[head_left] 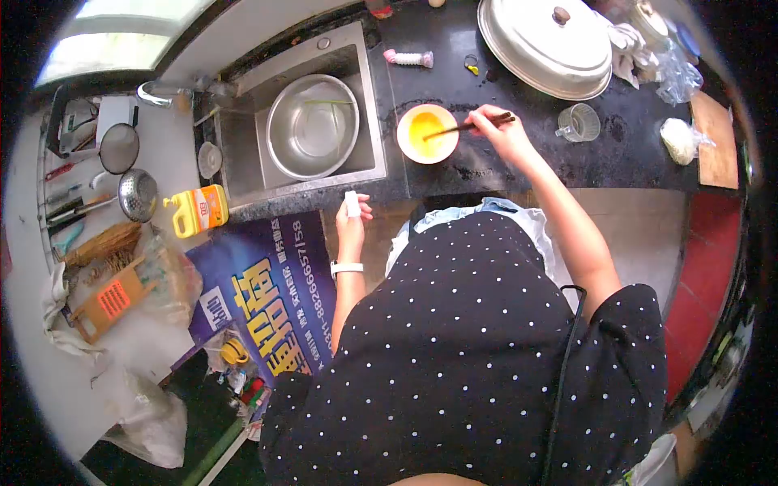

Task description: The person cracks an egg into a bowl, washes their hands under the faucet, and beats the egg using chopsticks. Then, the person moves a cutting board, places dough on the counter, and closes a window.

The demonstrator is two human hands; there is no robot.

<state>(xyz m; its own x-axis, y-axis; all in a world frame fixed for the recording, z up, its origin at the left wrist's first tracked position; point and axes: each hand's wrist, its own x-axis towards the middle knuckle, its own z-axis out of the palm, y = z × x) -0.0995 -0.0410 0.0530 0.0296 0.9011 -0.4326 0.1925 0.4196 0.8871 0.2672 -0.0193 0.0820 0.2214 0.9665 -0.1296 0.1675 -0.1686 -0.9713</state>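
Note:
My right hand (504, 136) is closed around dark chopsticks (460, 128), whose tips dip into yellow beaten egg (421, 126). A pale round bowl (440, 156) holds the egg and stands on the dark counter right of the sink. Near the counter's front edge, my left hand (353, 223) is closed on a small white object (352, 202), too small to identify. That hand is apart from the bowl. A clear glass cup (579, 123) stands to the right of my right hand.
In the sink (374, 154) sits a metal basin (275, 121). Behind the cup is a large lidded metal pan (535, 49). A pink-and-white tube (413, 58) lies behind the bowl. A wooden board (715, 142) and a yellow jug (198, 212) are at opposite sides.

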